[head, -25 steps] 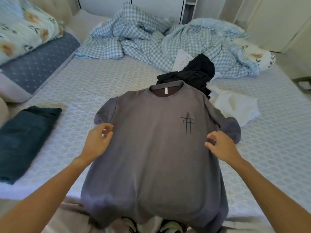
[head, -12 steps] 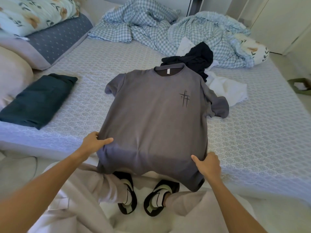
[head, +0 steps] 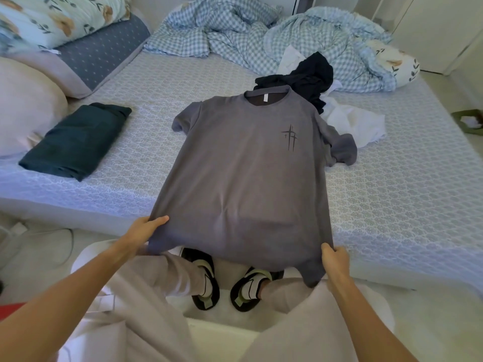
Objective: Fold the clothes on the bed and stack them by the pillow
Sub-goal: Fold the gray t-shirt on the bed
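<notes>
While the grey T-shirt [head: 243,178] lies face up across the bed [head: 392,194], its hem hanging off the near edge, the left hand [head: 142,232] grips the left hem corner, thumb on top of the cloth and the other fingers curled beneath it. The right hand [head: 335,259] pinches the right hem corner, fingers curled round the fabric. Beyond the fingers, the collar touches a crumpled black garment [head: 305,79], with a white garment [head: 352,121] just beside the shirt's right sleeve. Left of the left fingers, well apart, a folded dark teal garment [head: 75,145] rests on the bed beside a pale pillow [head: 23,108]. A rumpled checked blanket [head: 261,37] lies at the far side.
</notes>
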